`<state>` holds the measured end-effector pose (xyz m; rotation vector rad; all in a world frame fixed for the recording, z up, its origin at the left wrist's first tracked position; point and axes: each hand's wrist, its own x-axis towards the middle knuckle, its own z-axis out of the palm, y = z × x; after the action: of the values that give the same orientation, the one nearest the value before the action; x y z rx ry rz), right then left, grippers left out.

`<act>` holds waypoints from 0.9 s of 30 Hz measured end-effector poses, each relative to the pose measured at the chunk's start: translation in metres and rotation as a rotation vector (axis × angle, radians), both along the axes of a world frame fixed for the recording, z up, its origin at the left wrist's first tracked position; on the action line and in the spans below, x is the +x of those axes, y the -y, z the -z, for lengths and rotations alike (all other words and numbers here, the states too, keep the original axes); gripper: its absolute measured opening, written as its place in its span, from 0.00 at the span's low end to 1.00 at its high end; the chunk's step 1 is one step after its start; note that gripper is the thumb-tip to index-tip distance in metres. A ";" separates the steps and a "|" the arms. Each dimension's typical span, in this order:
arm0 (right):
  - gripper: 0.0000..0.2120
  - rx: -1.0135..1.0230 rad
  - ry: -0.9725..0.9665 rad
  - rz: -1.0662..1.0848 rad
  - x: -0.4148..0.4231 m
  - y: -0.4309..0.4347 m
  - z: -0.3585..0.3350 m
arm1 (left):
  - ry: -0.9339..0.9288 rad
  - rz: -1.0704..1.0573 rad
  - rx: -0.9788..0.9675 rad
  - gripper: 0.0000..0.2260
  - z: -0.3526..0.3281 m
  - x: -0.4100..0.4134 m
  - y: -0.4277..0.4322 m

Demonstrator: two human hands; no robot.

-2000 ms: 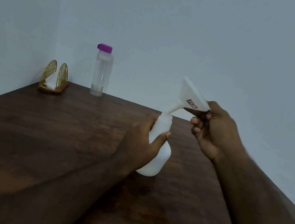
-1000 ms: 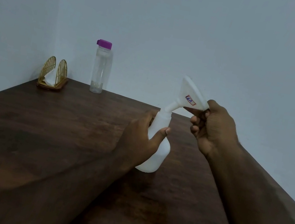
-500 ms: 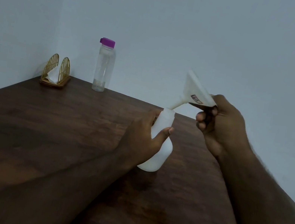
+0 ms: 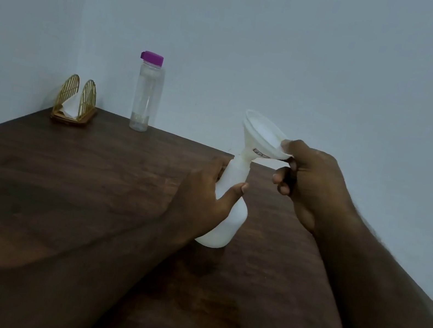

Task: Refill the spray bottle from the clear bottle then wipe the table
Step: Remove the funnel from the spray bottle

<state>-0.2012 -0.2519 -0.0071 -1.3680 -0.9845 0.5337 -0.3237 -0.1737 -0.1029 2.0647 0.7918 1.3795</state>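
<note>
A white spray bottle (image 4: 230, 218) without its spray head stands tilted on the dark wooden table (image 4: 84, 184). My left hand (image 4: 203, 199) grips it around the neck and shoulder. A white funnel (image 4: 263, 137) sits with its stem in the bottle's mouth, its wide rim turned up. My right hand (image 4: 307, 182) pinches the funnel's rim on the right side. The clear bottle (image 4: 147, 94) with a purple cap stands upright at the back near the wall, apart from both hands, with a little liquid at its bottom.
A golden wire napkin holder (image 4: 75, 100) with a white napkin stands in the far left corner. Walls close off the back and left. The table's right edge (image 4: 400, 265) runs diagonally behind my right forearm.
The funnel was tilted with its stem at the bottle's mouth; now it stands more upright, its stem seated in the neck. My left hand kept its hold on the bottle.
</note>
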 end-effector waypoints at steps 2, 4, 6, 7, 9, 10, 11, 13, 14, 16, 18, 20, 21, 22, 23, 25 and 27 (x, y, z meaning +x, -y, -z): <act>0.09 -0.017 0.008 0.008 -0.003 0.001 0.002 | 0.006 -0.002 0.003 0.22 0.000 0.000 0.000; 0.10 -0.005 -0.044 0.011 -0.003 0.004 0.002 | -0.002 -0.007 0.001 0.22 0.000 0.001 0.000; 0.10 0.057 -0.144 -0.009 -0.004 0.008 -0.001 | -0.004 -0.016 0.003 0.22 0.001 0.001 0.000; 0.12 0.085 -0.181 -0.012 -0.004 0.011 -0.003 | 0.002 -0.016 0.005 0.22 0.001 0.001 -0.001; 0.16 0.107 -0.216 -0.005 -0.006 0.016 -0.003 | 0.003 -0.022 0.001 0.23 0.001 0.002 -0.002; 0.16 0.105 -0.225 -0.002 -0.008 0.018 -0.002 | -0.004 -0.017 0.000 0.24 0.002 0.002 -0.002; 0.16 0.101 -0.230 -0.002 -0.009 0.020 0.000 | -0.005 -0.005 0.000 0.24 0.001 0.001 -0.002; 0.15 0.096 -0.220 -0.009 -0.012 0.024 0.003 | 0.023 0.034 -0.018 0.23 0.000 -0.002 -0.001; 0.15 0.095 -0.204 -0.008 -0.013 0.027 0.004 | 0.057 0.066 -0.054 0.21 -0.002 -0.003 -0.002; 0.14 0.109 -0.155 -0.001 -0.015 0.031 0.003 | 0.167 0.100 -0.128 0.21 -0.004 -0.008 -0.006; 0.14 0.144 -0.088 0.018 -0.019 0.035 0.000 | 0.203 0.048 -0.151 0.20 -0.005 -0.018 -0.013; 0.13 0.197 0.004 0.043 -0.026 0.039 -0.005 | 0.182 -0.038 -0.154 0.17 -0.006 -0.032 -0.021; 0.13 0.226 0.066 0.053 -0.031 0.040 -0.009 | 0.169 -0.076 -0.154 0.17 -0.007 -0.041 -0.027; 0.13 0.253 0.135 0.058 -0.036 0.042 -0.012 | 0.145 -0.111 -0.147 0.17 -0.007 -0.054 -0.034; 0.12 0.279 0.207 0.061 -0.043 0.042 -0.015 | 0.112 -0.146 -0.134 0.17 -0.007 -0.067 -0.042; 0.11 0.316 0.358 0.078 -0.060 0.038 -0.016 | 0.034 -0.227 -0.099 0.18 -0.007 -0.099 -0.061; 0.11 0.322 0.537 0.093 -0.076 0.027 -0.011 | -0.013 -0.314 -0.082 0.19 -0.006 -0.130 -0.080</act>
<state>-0.2776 -0.2786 0.0044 -1.2769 -1.3627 -0.0774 -0.4539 -0.0933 -0.0969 1.9473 1.1984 1.4682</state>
